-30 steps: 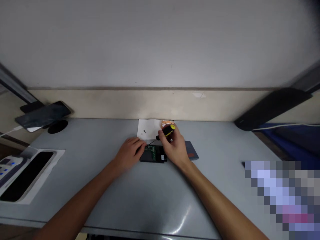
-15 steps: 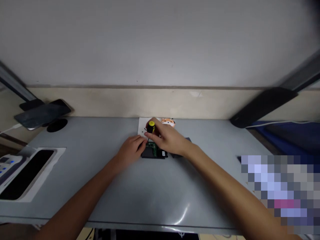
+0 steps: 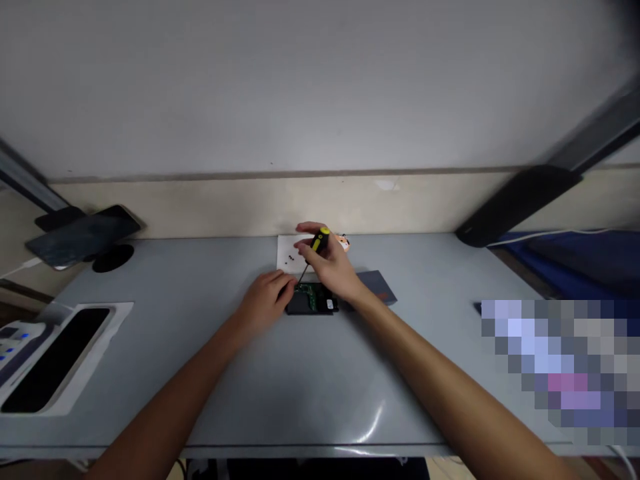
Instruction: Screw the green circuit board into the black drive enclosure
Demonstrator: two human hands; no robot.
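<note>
- Gripping screwdriver [image 3: 317,244] in right hand [image 3: 336,270], some fingers spread
- Curling left hand [image 3: 263,297] at device [image 3: 300,307], hold unclear
- Seemingly working beside left hand, calling for steady tip

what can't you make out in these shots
All in the head view:
- screwdriver tip: too small against the circuit board
- near left corner of the black case: behind the left hand
- orange figure: partly behind the right hand
- white device: cut off by left edge
</note>
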